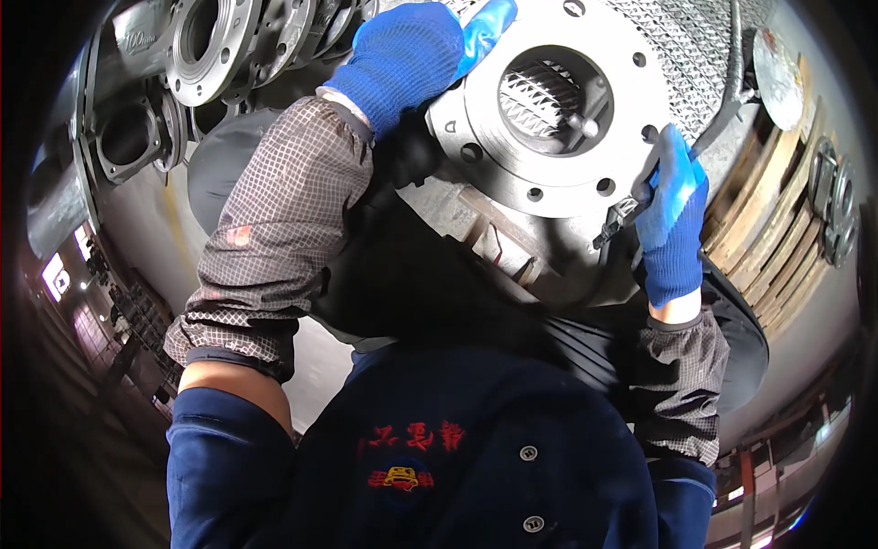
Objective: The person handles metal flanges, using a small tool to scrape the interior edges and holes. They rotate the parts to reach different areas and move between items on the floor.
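A bright round metal flange point(485, 110) with bolt holes around its rim faces up in front of me, part of a larger casting. Through its central bore I see a ridged, mesh-like surface and a small rod with a rounded end point(588, 126). My left hand point(416, 55), in a blue glove, grips the flange's upper left edge, thumb side lying along it. At the right edge my right hand point(674, 206), gloved too, is closed beside the rim. A dark piece with a jagged outline point(617, 220) sticks out by its fingers; the rest of it is hidden.
A black hose point(730, 101) runs down toward my right hand over a textured metal mat point(681, 46). Several flanged castings point(206, 50) stand at the upper left. Stacked wooden boards point(764, 220) lie at the right, near dark metal parts point(832, 201). Wooden blocks point(498, 242) sit below the casting.
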Available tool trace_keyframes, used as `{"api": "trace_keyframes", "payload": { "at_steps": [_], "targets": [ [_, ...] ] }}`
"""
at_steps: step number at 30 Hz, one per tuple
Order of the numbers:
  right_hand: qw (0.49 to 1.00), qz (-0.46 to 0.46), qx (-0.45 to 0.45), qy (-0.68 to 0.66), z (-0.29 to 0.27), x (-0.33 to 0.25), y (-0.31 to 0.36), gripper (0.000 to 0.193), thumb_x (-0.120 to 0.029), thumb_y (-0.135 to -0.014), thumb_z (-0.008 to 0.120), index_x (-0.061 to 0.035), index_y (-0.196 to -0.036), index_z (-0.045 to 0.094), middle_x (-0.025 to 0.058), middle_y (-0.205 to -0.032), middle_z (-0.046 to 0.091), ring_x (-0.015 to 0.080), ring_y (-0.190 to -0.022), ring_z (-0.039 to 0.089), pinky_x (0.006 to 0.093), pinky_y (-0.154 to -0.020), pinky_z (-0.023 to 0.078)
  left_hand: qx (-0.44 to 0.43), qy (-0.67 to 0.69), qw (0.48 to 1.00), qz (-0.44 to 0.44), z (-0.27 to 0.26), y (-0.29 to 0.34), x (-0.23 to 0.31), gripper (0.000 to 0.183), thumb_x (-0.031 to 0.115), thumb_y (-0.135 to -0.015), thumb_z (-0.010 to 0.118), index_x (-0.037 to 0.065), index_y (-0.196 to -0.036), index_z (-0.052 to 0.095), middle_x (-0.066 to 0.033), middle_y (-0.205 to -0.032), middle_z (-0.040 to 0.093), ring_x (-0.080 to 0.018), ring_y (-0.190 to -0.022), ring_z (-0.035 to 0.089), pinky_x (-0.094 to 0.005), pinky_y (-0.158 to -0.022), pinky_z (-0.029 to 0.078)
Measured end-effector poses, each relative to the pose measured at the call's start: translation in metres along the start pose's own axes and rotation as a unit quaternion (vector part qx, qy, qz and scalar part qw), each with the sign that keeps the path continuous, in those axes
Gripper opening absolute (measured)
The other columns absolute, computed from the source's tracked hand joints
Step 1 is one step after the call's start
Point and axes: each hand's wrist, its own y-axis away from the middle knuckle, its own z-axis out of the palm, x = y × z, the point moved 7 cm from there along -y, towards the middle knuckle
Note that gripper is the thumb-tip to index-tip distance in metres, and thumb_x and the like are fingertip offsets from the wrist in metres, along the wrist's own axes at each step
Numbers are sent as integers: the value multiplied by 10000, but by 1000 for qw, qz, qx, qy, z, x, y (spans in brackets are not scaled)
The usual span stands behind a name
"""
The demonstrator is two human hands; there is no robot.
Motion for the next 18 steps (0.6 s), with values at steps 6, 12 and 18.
{"api": "trace_keyframes", "payload": {
  "at_steps": [6, 12, 18],
  "targets": [
    [992, -83, 20, 89, -14, -44, 11, 289, -225, -940, 445, 25, -880, 578, -12, -632, 465, 61, -480, 383, 194, -436, 294, -64, 143, 975, -161, -27, -14, 38, 532, 514, -864, 449, 26, -899, 656, -211, -852, 633, -376, -826, 603, -420, -758, 478],
    [997, -47, 62, -26, -8, -89, 34, 310, -277, -874, 566, 7, -989, 614, -65, -588, 420, 20, -471, 377, 182, -411, 275, -119, 293, 928, -198, 2, -11, 36, 864, 692, -852, 151, 2, -863, 671, -227, -833, 640, -380, -876, 611, -434, -835, 449],
    [979, -194, 57, 35, -4, -110, 33, 232, -160, -880, 573, 42, -985, 619, -4, -664, 537, 39, -585, 446, 198, -524, 371, -129, 204, 952, -186, -25, -8, 46, 855, 678, -859, 139, 11, -875, 674, -208, -827, 653, -370, -874, 621, -429, -828, 452]
  ]
}}
